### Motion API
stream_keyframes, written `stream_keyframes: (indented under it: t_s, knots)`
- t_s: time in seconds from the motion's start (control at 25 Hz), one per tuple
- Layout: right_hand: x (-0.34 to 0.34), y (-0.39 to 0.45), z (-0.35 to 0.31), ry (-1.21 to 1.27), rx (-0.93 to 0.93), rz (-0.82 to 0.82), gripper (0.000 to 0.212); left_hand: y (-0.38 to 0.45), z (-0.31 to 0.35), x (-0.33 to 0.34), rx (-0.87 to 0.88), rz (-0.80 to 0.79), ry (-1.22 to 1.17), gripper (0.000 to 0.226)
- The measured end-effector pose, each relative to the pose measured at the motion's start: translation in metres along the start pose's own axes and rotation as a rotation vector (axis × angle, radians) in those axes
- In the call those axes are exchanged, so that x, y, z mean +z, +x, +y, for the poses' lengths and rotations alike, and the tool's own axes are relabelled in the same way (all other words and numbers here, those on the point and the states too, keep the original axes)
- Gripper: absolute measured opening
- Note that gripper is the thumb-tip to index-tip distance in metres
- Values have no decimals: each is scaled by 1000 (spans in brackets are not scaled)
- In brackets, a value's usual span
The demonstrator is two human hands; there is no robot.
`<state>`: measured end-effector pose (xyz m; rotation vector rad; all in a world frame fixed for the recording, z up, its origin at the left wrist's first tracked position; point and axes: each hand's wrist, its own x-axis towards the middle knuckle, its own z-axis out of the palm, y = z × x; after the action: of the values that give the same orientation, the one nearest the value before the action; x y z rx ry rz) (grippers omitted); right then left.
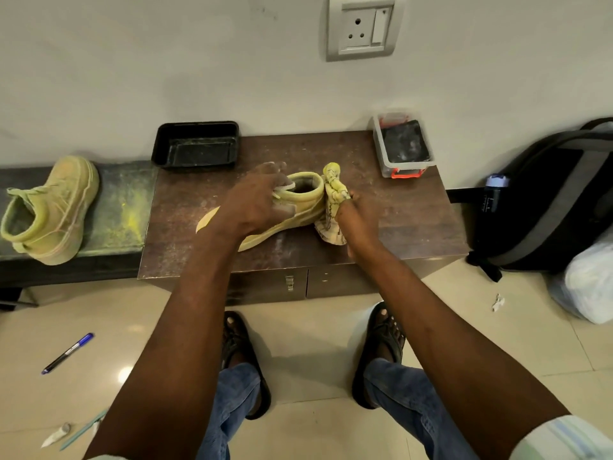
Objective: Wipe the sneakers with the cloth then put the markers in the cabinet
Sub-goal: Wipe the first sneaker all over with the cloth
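Observation:
A yellow sneaker lies on the brown cabinet top, heel toward the right. My left hand grips its upper near the tongue. My right hand holds a yellow-stained cloth bunched against the sneaker's heel. A second yellow sneaker stands on the dark bench at the left. A blue marker lies on the floor tiles at the lower left. The cabinet's two doors are closed below the top.
A black tray sits at the cabinet's back left and a clear box with orange clips at the back right. A dark backpack and a white bag stand right. A teal stick and a small tube lie on the floor.

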<state>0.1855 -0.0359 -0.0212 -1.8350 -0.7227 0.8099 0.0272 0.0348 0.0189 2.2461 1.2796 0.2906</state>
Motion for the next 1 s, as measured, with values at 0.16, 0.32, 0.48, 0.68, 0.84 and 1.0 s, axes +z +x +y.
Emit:
stream_keyframes:
  t_s: [0.16,0.32,0.48,0.68,0.84,1.0]
  knots:
    - [-3,-11,-11,25,-159,-27,33,6,7,12,-12,65,0,32]
    - [-2,-10,-3,-46,-36,13,21,4,4,11,-36,87,-72,31]
    - [5,-25,-10,61,-63,-33,30,3,3,11,-19,104,-114,31]
    - [10,-26,-9,174,-1,9,21,4,0,11,-34,94,-136,30]
    - [14,-30,-9,274,75,20,24,3,2,9,-45,108,-130,31]
    - [19,-33,-12,295,0,27,36,2,3,9,-38,115,-127,30]
